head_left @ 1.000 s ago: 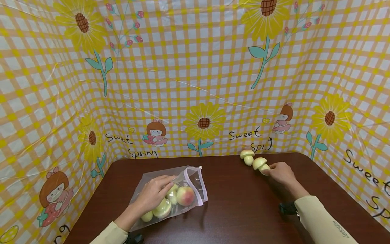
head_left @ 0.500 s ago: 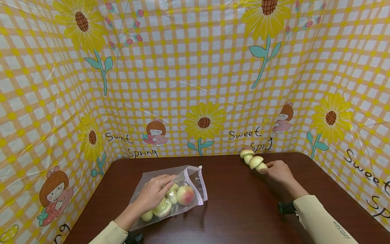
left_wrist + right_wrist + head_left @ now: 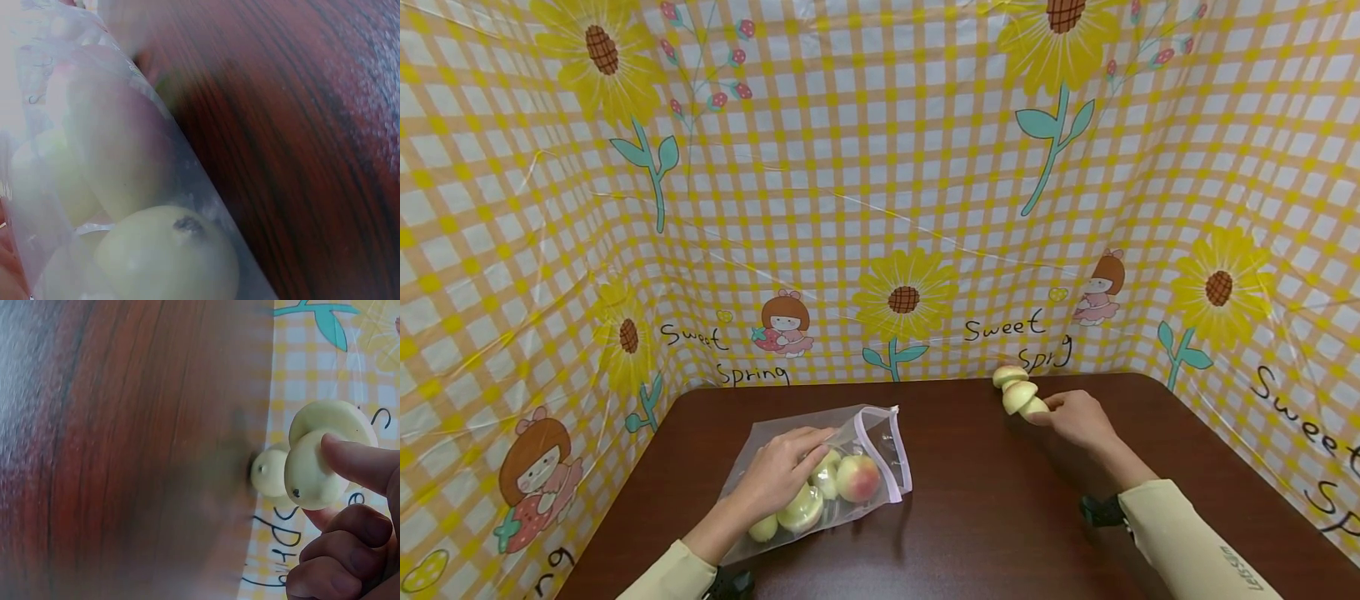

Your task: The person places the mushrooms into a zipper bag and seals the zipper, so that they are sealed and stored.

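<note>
In the head view my left hand (image 3: 781, 468) rests, fingers extended, over a clear zip bag (image 3: 766, 435) lying on the table. Inside the bag are a red-blushed peach (image 3: 857, 478) and pale mushrooms (image 3: 802, 508); the hand covers part of them. The left wrist view shows the peach (image 3: 112, 131) and a round pale end (image 3: 169, 256) through hazy plastic. At the back right, my right hand (image 3: 1084, 421) pinches a pale toy mushroom (image 3: 1019, 398) by its stem between thumb and fingers. Just behind it is a second mushroom (image 3: 1010, 376), partly hidden in the right wrist view.
The dark wooden table (image 3: 970, 500) ends at a yellow checked cloth (image 3: 820, 217) that rises at the back and both sides. The bag's lilac zip mouth (image 3: 891, 467) gapes toward the right. A black wrist device (image 3: 1101, 511) hangs beneath the right sleeve.
My right hand has moved slightly left with the pinched mushroom, which now overlaps the second mushroom in the head view. The left hand and the bag have stayed in place.
</note>
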Tool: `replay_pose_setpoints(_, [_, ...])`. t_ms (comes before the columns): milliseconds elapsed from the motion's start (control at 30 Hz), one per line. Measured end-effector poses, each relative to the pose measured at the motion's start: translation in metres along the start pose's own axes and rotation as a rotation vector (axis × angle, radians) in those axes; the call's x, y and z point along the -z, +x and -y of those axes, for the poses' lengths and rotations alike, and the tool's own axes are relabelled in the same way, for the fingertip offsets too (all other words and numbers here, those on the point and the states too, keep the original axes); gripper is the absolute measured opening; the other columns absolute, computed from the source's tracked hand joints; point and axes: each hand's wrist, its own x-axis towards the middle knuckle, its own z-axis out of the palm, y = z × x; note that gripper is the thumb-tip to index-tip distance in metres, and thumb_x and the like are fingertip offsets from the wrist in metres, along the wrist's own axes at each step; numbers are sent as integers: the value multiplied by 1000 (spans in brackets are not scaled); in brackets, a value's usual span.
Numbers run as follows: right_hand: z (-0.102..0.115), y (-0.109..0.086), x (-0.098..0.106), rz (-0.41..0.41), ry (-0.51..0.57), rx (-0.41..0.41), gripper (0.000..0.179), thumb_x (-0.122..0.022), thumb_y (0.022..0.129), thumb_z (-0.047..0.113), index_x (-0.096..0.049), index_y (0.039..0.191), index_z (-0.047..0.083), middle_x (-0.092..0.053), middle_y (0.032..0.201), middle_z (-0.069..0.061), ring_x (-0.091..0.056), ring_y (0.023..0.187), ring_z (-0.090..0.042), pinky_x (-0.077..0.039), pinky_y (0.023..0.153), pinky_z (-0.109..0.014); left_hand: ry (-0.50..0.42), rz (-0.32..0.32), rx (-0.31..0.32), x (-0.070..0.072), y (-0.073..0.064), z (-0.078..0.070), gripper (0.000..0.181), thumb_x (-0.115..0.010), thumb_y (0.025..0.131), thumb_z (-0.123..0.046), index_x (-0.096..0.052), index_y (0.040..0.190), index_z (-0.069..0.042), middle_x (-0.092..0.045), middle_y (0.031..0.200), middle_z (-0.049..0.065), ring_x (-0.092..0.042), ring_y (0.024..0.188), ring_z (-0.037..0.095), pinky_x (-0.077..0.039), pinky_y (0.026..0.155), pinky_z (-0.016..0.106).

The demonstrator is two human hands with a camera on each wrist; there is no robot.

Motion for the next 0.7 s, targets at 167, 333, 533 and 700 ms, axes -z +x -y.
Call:
replay_pose_setpoints(167, [8, -2, 0, 6, 10, 16, 48, -76, 89, 32, -71, 113, -9, -72, 107, -24, -64, 82, -26, -49, 64, -35, -4, 1, 0, 0, 0, -1, 33, -55, 104, -37, -66, 135, -33, -69, 128, -9, -63, 123, 20, -50, 99, 52])
replay_pose_setpoints(333, [13, -3, -2, 14, 19, 30, 46, -76, 89, 31, -71, 112, -9, -72, 102, -21, -60, 77, -21, -46, 62, -33, -2, -2, 0, 0, 0, -1, 33, -55, 104, -38, -66, 134, -33, -69, 128, -9, -63, 123, 19, -51, 99, 52])
replay_pose_setpoints(533, [17, -2, -4, 16, 19, 45, 49, -77, 88, 35, -72, 113, -7, -73, 104, -21, -64, 83, -22, -48, 64, -34, 1, -7, 0, 0, 0, 0, 32, -55, 104, -38, -66, 134, -33, -69, 127, -10, -63, 122, 18, -51, 98, 51])
replay_pose_setpoints(700, [23, -3, -5, 23, 25, 56, 48, -77, 87, 34, -73, 113, -6, -74, 103, -19, -63, 80, -20, -48, 63, -33, 4, -8, 4, -1, 0, 0, 32, -56, 104, -37, -66, 134, -33, -69, 127, -10, -63, 122, 18, -51, 99, 51])
